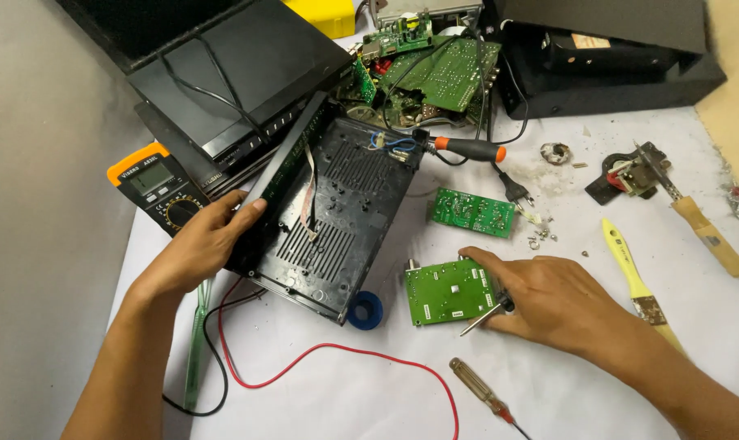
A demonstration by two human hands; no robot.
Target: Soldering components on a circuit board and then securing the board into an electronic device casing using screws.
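White bench sheet (598,358), cluttered with opened electronics. Left hand (202,244) clamps the left edge of the black plastic chassis (337,216), tilted up off the sheet; right hand (549,301) is closed on a small screwdriver (485,316), tip at the green circuit board (449,291) lying flat just right of the chassis. Risks: chassis slipping onto the blue solder spool (365,311) or straining its ribbon cable (308,191); screwdriver skidding across the board; loose screws (542,238) nearby scattering.
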